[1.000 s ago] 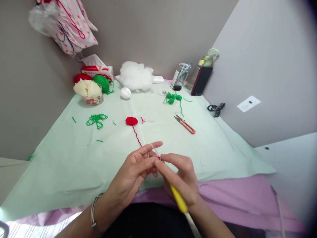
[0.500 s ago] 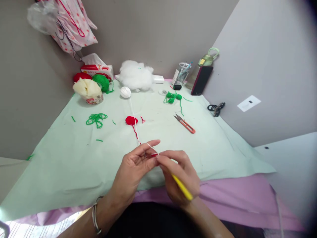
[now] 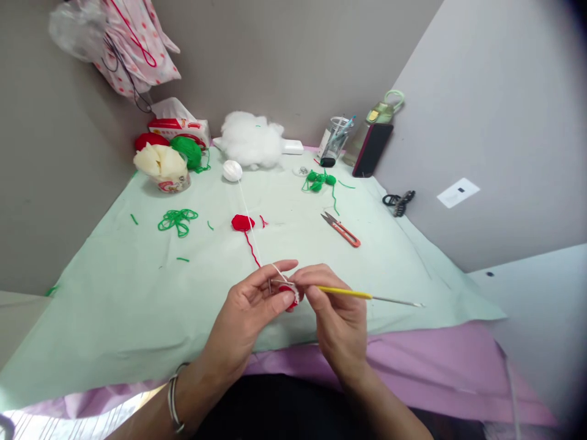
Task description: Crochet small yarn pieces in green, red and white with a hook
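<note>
Cloth-covered bench (image 3: 114, 318). Back left corner: tissue box (image 3: 200, 131), yarn balls (image 3: 184, 151), tub (image 3: 175, 183). Near back edge: white stuffing (image 3: 250, 139), white yarn ball (image 3: 232, 171). Back right corner: pen cup (image 3: 336, 141), bottle (image 3: 356, 145), phone (image 3: 374, 150). Toward right edge: snips (image 3: 345, 233), hair clip (image 3: 402, 203). Toward left edge: looped green yarn (image 3: 178, 223). Middle: red piece (image 3: 242, 223).

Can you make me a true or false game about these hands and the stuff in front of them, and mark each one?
1. The right hand holds a hook. True.
2. The hook's handle is blue. False: it is yellow.
3. The left hand holds a red and white piece. True.
4. White yarn runs from the white ball to the left hand. True.
5. The white ball sits inside a cup. False: it sits on the cloth.
6. The cloth is black. False: it is pale green.
</note>
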The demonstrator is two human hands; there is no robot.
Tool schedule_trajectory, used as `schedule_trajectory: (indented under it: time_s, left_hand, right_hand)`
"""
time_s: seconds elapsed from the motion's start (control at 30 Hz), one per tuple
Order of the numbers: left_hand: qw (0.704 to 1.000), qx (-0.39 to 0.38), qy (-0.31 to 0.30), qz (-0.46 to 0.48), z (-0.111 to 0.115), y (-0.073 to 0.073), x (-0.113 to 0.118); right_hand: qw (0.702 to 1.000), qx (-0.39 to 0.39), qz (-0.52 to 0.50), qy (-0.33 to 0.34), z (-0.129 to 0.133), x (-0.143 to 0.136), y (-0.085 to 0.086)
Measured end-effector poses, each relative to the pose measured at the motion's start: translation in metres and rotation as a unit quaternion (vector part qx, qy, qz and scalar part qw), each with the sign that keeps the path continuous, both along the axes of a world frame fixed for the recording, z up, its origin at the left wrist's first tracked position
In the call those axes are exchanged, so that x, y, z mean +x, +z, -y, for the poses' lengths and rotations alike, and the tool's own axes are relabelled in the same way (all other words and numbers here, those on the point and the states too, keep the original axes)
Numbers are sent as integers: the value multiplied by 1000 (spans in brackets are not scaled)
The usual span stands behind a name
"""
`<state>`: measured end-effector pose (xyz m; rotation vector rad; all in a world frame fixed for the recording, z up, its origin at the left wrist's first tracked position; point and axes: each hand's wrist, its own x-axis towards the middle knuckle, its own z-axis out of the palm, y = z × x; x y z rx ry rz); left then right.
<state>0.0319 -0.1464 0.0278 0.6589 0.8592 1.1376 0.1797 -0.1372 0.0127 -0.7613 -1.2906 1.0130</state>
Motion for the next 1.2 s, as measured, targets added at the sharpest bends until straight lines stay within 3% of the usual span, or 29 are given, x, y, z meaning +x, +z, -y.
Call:
schedule_trajectory:
  time_s: [0.2, 0.33, 0.47, 0.57, 0.63, 0.7, 0.77, 0.83, 0.9, 0.97, 1.07, 1.2]
  left_hand:
    - [1000, 5, -21, -19, -1, 2, -4]
    - [999, 12, -22, -31, -2, 0, -8]
    - [998, 35, 3, -53, 1, -3, -6]
    - [996, 44, 46, -55, 4, -4, -1]
    - [999, 12, 40, -8, 4, -3, 1]
    - [997, -43, 1, 61, 2, -2, 1]
    - [991, -81, -25, 99, 0, 0, -1]
    - [993, -75, -19, 92, -2, 0, -3]
    - [997, -45, -6, 64, -2, 0, -3]
    - [999, -14, -3, 39, -1, -1, -1]
    - [1000, 11, 8, 17, 1, -2, 3]
    - [997, -35, 3, 64, -1, -3, 4]
  right_hand:
    - [994, -75, -73, 32, -5, 5, -3]
    - [996, -59, -45, 49, -3, 12, 2]
    - [986, 80, 147, -5, 5, 16, 5]
    - [915, 243, 317, -56, 9, 17, 2]
    - [877, 288, 373, -92, 11, 16, -2]
    - [886, 272, 358, -113, 11, 15, -4]
    - [930, 214, 275, -117, 10, 14, -4]
    - [972, 135, 163, -103, 8, 11, -1]
    - [990, 76, 92, -71, 5, 8, 3]
    - [993, 67, 88, -47, 4, 5, 5]
    - [979, 118, 158, -58, 6, 4, 2]
    - [922, 226, 295, -112, 10, 7, -6]
